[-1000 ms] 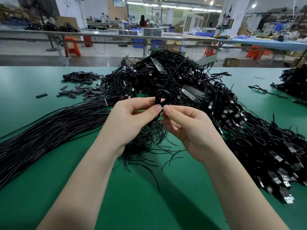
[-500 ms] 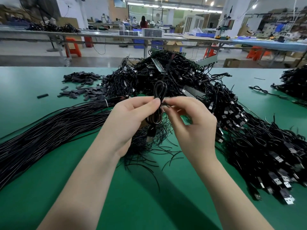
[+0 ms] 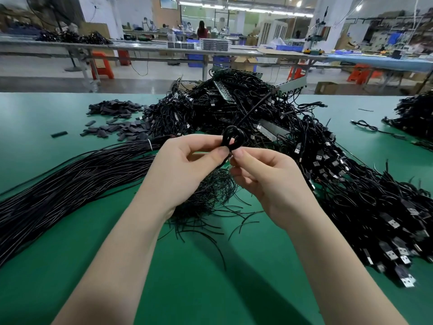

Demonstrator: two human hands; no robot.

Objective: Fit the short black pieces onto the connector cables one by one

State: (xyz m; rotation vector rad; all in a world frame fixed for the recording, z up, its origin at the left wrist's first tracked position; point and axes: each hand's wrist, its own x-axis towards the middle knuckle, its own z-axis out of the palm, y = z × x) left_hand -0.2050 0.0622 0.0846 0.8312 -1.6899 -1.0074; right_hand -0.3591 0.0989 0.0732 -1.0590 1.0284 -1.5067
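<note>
Left hand being raised above green counter, forearm angled up from lower left, thumb and forefinger being pinched on thin black connector cable coiled into small loop. Right hand being held just beside left, fingers curled, tips being pressed to same cable below loop. Whether short piece is being held between fingers cannot be told. Flat short black pieces lying heaped on counter far left, well apart from hands. Tangled black cable pile lying behind hands.
</note>
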